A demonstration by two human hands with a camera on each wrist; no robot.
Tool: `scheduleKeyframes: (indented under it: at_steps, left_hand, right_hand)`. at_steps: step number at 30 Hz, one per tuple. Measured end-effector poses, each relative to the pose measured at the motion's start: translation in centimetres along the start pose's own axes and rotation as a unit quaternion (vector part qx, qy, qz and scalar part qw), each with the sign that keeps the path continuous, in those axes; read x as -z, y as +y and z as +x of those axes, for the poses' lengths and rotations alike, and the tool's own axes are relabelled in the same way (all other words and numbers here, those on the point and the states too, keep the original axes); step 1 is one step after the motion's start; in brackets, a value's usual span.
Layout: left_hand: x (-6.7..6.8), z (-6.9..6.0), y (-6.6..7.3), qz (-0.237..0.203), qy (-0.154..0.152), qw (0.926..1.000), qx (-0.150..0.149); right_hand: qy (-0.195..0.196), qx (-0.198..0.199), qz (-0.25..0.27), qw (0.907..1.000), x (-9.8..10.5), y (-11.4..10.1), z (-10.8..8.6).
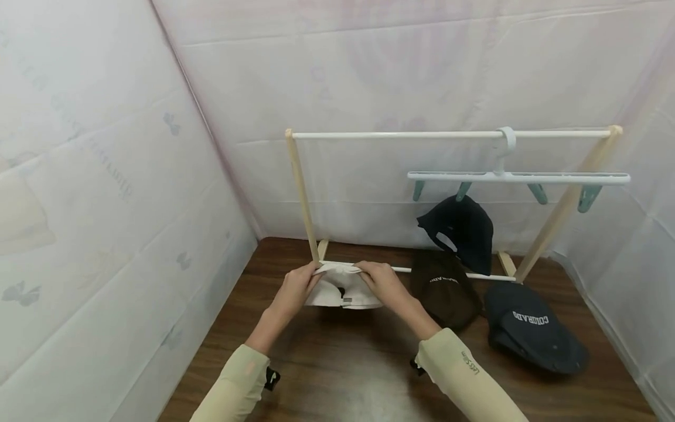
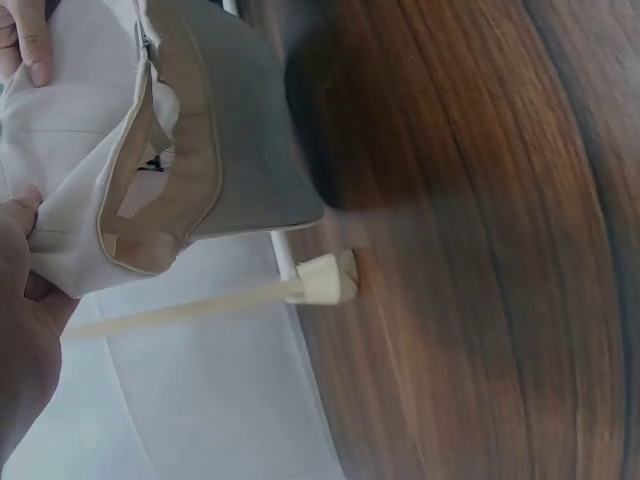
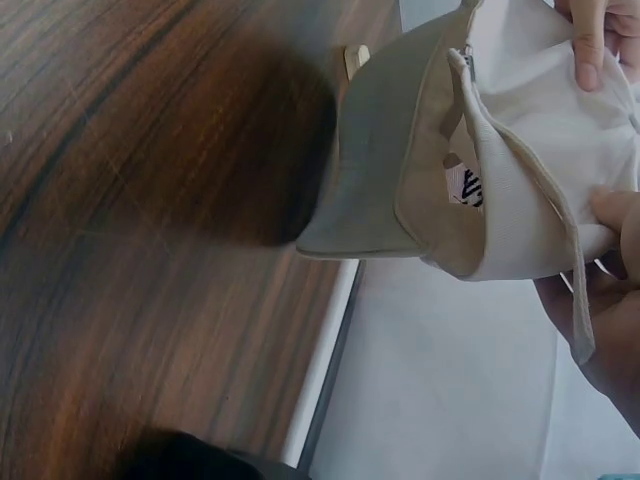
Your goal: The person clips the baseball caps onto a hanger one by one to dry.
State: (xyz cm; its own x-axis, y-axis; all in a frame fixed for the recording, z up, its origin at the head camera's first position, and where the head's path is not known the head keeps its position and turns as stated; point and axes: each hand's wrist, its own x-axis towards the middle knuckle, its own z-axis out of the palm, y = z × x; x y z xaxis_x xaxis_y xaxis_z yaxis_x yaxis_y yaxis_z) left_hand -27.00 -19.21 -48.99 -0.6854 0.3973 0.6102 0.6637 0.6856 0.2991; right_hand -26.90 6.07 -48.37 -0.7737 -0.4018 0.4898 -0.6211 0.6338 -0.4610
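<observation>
A white cap (image 1: 328,295) is held up between both hands in the head view, above the wooden table. My left hand (image 1: 296,288) pinches its top at the left, and my right hand (image 1: 387,285) pinches it at the right. In the left wrist view the cap (image 2: 75,160) shows its back opening, with the left hand (image 2: 25,330) gripping the fabric. The right wrist view has the right hand (image 3: 610,310) holding the cap's (image 3: 525,120) other side, a loose strap hanging beside its fingers. The cap's brim (image 3: 385,150) points down toward the table.
A rack with a white top rail (image 1: 395,135) stands behind. A white hanger (image 1: 559,177) with green clips hangs on its right half, a black cap (image 1: 469,231) below it. A dark brown cap (image 1: 443,296) and a navy cap (image 1: 532,328) lie on the table (image 1: 337,363) at the right.
</observation>
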Motion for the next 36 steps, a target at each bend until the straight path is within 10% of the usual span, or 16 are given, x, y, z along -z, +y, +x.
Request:
scheduleKeyframes:
  at_steps: [9,36]
  left_hand:
    - [-0.2,1.4,2.2,-0.031,0.012,0.9988,0.036]
    - [-0.8,4.4,4.7,-0.063,0.044,0.9971,0.0]
  right_hand:
    - [-0.011,-0.012,0.006,0.9998,1.3,0.5,-0.3]
    - [0.023,0.009,0.001,0.9997,5.1,1.0,-0.5]
